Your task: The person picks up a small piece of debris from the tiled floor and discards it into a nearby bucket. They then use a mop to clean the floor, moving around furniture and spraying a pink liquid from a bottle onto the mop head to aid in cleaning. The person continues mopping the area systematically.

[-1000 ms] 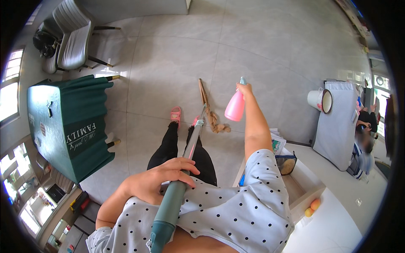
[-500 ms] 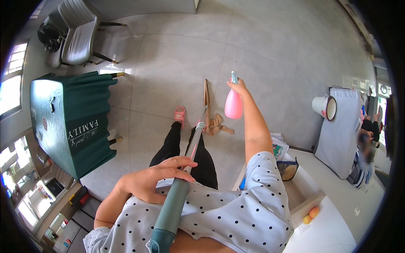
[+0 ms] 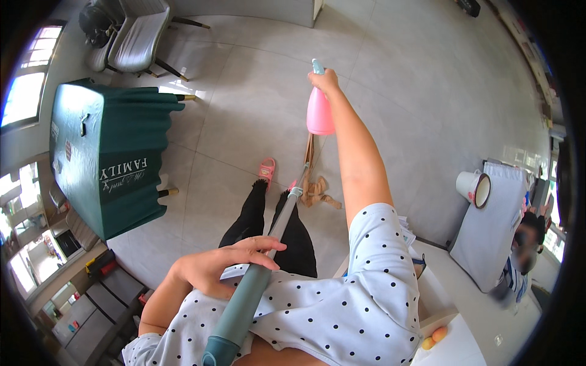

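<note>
A pink spray bottle (image 3: 320,113) with a light blue nozzle is in my right hand (image 3: 325,81), whose arm stretches far forward over the floor. My fingers close round its neck; the trigger is mostly hidden. Against my body leans a mop (image 3: 239,311) with a thick grey-green grip and a grey pole. My left hand (image 3: 213,265) wraps over the top of that grip, thumb side partly hidden. Down by my feet, tan strips (image 3: 314,192) lie on the tiles at the pole's lower end. The bottle covers part of the mop's far end.
A table under a green cloth (image 3: 131,152) stands left, with grey chairs (image 3: 140,43) behind. A white bucket (image 3: 470,186) sits at a pale covered piece (image 3: 491,226) on the right; a person (image 3: 528,238) is beyond. Orange fruits (image 3: 438,334) lie near my right side.
My right arm has reached farther forward and to the left with the spray bottle, now over the mop's far end. The view has turned slightly. My left hand keeps its hold on the mop.
</note>
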Demonstrator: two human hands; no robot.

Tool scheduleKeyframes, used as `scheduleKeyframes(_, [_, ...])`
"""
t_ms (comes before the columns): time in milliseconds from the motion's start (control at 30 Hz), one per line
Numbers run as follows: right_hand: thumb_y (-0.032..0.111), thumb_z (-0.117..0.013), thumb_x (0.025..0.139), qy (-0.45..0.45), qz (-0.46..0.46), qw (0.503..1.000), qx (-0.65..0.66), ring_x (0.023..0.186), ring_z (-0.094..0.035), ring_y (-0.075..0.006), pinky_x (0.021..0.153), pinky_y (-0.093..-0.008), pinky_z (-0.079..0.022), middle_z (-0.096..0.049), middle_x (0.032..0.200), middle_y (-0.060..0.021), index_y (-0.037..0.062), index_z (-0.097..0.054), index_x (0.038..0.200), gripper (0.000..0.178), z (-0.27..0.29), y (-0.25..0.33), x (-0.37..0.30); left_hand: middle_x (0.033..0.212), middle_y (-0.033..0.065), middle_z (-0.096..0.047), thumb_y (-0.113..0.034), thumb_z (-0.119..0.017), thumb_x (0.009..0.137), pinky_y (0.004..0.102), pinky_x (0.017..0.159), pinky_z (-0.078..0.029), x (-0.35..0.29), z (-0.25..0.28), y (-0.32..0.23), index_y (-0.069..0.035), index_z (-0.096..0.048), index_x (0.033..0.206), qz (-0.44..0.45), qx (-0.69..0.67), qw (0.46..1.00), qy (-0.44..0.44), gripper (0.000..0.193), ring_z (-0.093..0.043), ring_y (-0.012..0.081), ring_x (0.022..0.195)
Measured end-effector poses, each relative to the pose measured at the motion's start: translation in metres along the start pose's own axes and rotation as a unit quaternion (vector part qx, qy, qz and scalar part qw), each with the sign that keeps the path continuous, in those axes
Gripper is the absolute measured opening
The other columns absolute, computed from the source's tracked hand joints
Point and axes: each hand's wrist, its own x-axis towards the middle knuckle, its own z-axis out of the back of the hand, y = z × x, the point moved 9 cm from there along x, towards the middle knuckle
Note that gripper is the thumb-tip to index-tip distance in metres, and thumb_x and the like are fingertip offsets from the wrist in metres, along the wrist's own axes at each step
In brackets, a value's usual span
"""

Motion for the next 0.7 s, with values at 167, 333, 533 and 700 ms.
scheduleKeyframes(167, [0.025, -0.062, 0.066, -0.057, 0.116, 0.991, 0.016, 0.081, -0.060, -0.0271, 0.073, -0.0352, -0.046, -0.063, 0.086, -0.0155, 0.0023, -0.062, 0.083, 0.029, -0.001, 0.029, 0.015, 0.136, 0.0162, -0.025, 0.005, -0.055, 0.059, 0.0385, 0.101, -0.023, -0.009, 0.005, 0.001, -0.005, -0.046, 0.120, -0.022, -0.046, 0.999, -0.007, 0.062, -0.022, 0.0286, 0.128])
scheduleKeyframes(333, [0.027, -0.063, 0.066, 0.010, -0.028, 0.998, -0.051, 0.083, -0.059, -0.0276, 0.073, -0.0348, -0.046, -0.062, 0.087, -0.0157, 0.0013, -0.061, 0.087, 0.033, -0.041, 0.005, -0.001, 0.136, 0.0161, -0.026, 0.004, -0.051, 0.055, 0.0395, 0.102, -0.021, -0.017, 0.015, 0.010, -0.005, -0.046, 0.120, -0.031, -0.066, 0.996, -0.052, 0.066, -0.020, 0.0280, 0.129])
scheduleKeyframes(533, [0.026, -0.063, 0.066, 0.040, 0.029, 0.989, -0.143, 0.087, -0.059, -0.0333, 0.075, -0.0354, -0.047, -0.062, 0.090, -0.0192, 0.0016, -0.061, 0.089, 0.034, -0.110, -0.071, -0.017, 0.136, 0.0160, -0.028, 0.000, -0.051, 0.053, 0.0406, 0.103, -0.019, -0.022, 0.019, 0.018, -0.005, -0.046, 0.120, -0.029, -0.100, 0.993, -0.064, 0.067, -0.020, 0.0286, 0.129])
scheduleKeyframes(700, [0.023, -0.058, 0.070, 0.139, -0.082, 0.952, -0.260, 0.099, -0.054, -0.0292, 0.082, -0.0462, -0.041, -0.059, 0.102, -0.0109, 0.0085, -0.058, 0.098, 0.032, -0.161, -0.111, -0.066, 0.135, 0.0166, -0.030, 0.000, -0.052, 0.053, 0.0418, 0.102, -0.018, -0.025, 0.022, 0.024, -0.004, -0.046, 0.120, -0.047, -0.104, 0.992, -0.061, 0.067, -0.020, 0.0293, 0.129])
